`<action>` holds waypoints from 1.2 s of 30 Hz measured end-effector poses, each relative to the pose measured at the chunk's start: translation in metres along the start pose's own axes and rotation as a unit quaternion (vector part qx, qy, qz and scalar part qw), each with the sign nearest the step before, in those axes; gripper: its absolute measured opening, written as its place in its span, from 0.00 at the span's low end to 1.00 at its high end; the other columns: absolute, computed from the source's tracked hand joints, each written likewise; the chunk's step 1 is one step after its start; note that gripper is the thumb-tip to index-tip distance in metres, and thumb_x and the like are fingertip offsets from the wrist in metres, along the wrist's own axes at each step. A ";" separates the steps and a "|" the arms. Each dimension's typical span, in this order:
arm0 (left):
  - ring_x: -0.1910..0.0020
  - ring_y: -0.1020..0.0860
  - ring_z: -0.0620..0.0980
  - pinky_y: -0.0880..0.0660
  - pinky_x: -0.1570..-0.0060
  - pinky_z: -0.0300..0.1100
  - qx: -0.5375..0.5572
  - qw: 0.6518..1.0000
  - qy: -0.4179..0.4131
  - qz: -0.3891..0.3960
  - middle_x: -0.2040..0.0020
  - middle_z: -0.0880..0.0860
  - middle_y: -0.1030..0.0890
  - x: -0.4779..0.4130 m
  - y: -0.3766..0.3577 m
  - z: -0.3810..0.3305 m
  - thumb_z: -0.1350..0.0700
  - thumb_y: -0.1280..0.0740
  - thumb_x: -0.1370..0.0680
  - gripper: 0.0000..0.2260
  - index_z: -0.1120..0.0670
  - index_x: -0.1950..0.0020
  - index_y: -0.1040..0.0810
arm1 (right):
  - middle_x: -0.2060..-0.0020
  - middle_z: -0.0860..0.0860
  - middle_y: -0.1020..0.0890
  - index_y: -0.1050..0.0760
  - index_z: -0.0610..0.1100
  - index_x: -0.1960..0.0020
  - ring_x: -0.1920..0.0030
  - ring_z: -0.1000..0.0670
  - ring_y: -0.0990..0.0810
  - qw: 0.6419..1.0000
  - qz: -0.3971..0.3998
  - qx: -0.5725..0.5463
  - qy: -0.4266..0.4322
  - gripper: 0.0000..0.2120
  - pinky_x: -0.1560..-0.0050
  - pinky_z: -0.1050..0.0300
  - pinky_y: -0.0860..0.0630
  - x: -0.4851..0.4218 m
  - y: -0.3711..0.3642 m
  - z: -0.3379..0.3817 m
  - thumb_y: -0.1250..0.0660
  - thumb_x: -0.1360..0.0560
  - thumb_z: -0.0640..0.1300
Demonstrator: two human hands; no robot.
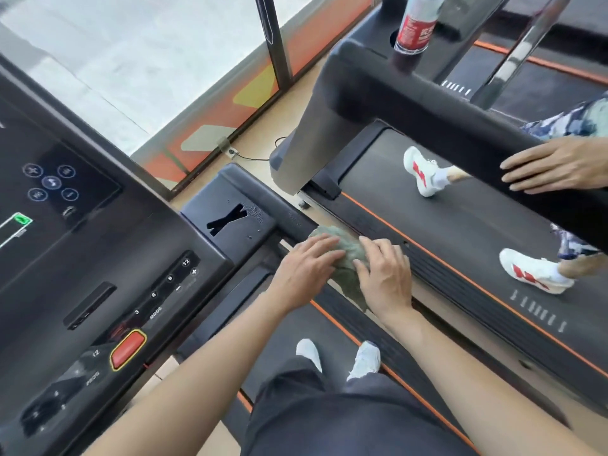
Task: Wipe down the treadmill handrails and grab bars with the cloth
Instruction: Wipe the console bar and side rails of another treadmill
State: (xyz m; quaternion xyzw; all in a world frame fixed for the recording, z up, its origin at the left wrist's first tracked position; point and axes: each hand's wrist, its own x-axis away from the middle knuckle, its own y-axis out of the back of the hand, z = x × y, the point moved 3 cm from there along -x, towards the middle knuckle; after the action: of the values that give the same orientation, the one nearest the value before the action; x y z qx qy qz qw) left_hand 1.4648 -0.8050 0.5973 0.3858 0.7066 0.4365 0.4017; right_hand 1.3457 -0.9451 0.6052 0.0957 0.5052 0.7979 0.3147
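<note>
As two hands (306, 268) (385, 274) hold one cloth (345, 255), it seemingly drapes one handrail (291, 220).

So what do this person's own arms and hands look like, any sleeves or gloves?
The left arm and right arm are bare to the frame's edge; no sleeves show. The left hand and right hand wear no gloves, watch, rings or bracelets.
</note>
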 end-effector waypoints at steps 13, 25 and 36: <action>0.29 0.27 0.54 0.30 0.29 0.50 0.000 0.978 -0.145 0.150 0.28 0.50 0.24 -0.033 0.008 0.060 0.44 0.24 0.28 0.32 0.51 0.26 0.26 | 0.27 0.47 0.30 0.35 0.43 0.23 0.28 0.45 0.31 0.983 0.166 -0.054 0.054 0.33 0.28 0.49 0.32 -0.012 -0.021 0.017 0.27 0.25 0.43; 0.26 0.30 0.52 0.33 0.27 0.49 0.000 0.987 -0.084 0.133 0.27 0.50 0.25 -0.042 0.034 0.145 0.42 0.25 0.28 0.33 0.48 0.24 0.28 | 0.22 0.42 0.36 0.46 0.38 0.20 0.23 0.44 0.37 0.964 0.212 0.055 0.153 0.35 0.22 0.49 0.42 -0.070 -0.069 0.081 0.33 0.20 0.46; 0.20 0.39 0.53 0.42 0.21 0.49 -0.028 0.995 0.062 0.080 0.20 0.53 0.35 -0.026 0.065 0.200 0.46 0.33 0.18 0.26 0.51 0.21 0.31 | 0.22 0.44 0.36 0.44 0.40 0.20 0.24 0.44 0.36 0.951 0.230 0.082 0.188 0.32 0.24 0.47 0.40 -0.131 -0.107 0.141 0.38 0.18 0.52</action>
State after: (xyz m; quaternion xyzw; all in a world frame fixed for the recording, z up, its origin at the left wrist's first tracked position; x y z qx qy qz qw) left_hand 1.6688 -0.7464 0.6039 0.4019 0.6848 0.5093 0.3319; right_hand 1.5583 -0.8873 0.6010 0.0827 0.5831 0.8080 0.0131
